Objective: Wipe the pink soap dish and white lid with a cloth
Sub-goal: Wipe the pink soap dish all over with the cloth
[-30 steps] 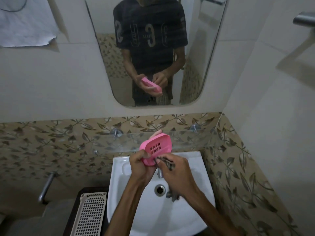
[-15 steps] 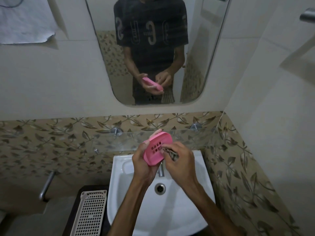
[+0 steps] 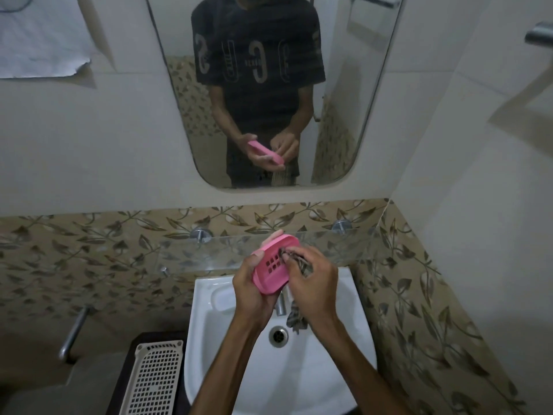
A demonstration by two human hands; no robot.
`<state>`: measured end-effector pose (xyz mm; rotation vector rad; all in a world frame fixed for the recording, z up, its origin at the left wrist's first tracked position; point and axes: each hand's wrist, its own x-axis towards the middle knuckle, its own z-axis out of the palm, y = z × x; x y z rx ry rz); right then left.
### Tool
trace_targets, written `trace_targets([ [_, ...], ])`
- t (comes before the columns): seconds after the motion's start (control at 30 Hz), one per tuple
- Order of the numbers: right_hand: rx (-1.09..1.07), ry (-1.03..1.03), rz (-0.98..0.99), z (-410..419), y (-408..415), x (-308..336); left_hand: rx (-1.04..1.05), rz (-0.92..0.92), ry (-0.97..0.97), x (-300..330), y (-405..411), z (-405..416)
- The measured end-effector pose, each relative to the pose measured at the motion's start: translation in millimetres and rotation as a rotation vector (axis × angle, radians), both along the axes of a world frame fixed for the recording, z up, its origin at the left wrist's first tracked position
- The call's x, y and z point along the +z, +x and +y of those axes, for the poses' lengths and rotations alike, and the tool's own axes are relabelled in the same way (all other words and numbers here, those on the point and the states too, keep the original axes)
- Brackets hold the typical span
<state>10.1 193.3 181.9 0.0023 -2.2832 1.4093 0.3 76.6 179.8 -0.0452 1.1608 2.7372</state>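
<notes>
Pink soap dish gripped in L hand, tilted over sink; R hand pinches cloth on dish holes.

The left hand holds the pink soap dish from below and behind, with its holes facing up, tilted above the white sink. The right hand pinches a striped cloth and presses it on the dish just beside the holes, and the end of the cloth hangs down under that hand, near the drain. Below and to the left of the hands, a white tray full of little holes lies beside the sink.
</notes>
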Motion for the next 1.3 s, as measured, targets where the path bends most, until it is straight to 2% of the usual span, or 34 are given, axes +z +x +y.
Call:
trace_targets([
  [0.13, 0.167, 0.145, 0.146, -11.6, 8.5, 4.4, 0.03, 0.011, 0.0, -2.0, -2.0, -5.1],
  [0.27, 0.007, 0.004, 0.039, -8.9, -0.9, 8.9, 0.02, -0.014, 0.0, -3.1, -3.8, -0.3],
  [0.4, 0.226, 0.117, 0.118, -26.3, 27.6, 5.4, 0.05, -0.005, -0.033, -7.7, -2.1, -3.2],
  [0.47, 0.266, 0.141, 0.109, -18.8, 26.4, 2.4, 0.028, -0.043, 0.008, -10.1, -1.2, -5.0],
  [0.53, 0.219, 0.222, 0.091, -8.7, 16.3, 0.4, 0.032, -0.06, 0.039, -8.6, -1.5, -5.7],
  [0.63, 0.085, 0.194, -0.002, 7.1, 2.3, 4.1, -0.025, -0.018, 0.013, 1.2, -4.4, -6.4],
  [0.77, 0.255, 0.268, -0.016, 11.8, 2.8, 7.3, -0.072, 0.005, 0.035, 8.4, -3.2, -13.3],
  [0.83, 0.174, 0.299, -0.017, 20.0, -5.7, 10.7, -0.081, 0.023, 0.016, 9.8, -2.9, -13.1],
  [0.9, 0.102, 0.28, -0.057, 26.3, -9.8, 12.1, -0.105, 0.046, -0.004, 12.2, -3.3, -12.7],
  [1.0, 0.27, 0.172, -0.147, 11.3, 5.3, 9.3, -0.142, 0.054, -0.021, 14.4, -3.8, -13.7],
  [1.07, 0.278, 0.155, -0.116, 7.8, 7.6, 6.6, -0.161, 0.049, 0.002, 14.4, -1.9, -14.3],
  [1.17, 0.1, 0.171, -0.061, 13.4, 1.8, 3.0, -0.182, 0.061, 0.036, 16.1, -1.7, -15.8],
  [1.3, 0.225, 0.199, 0.01, -1.9, 14.7, 1.2, -0.159, 0.068, 0.009, 16.6, -1.0, -17.3],
])
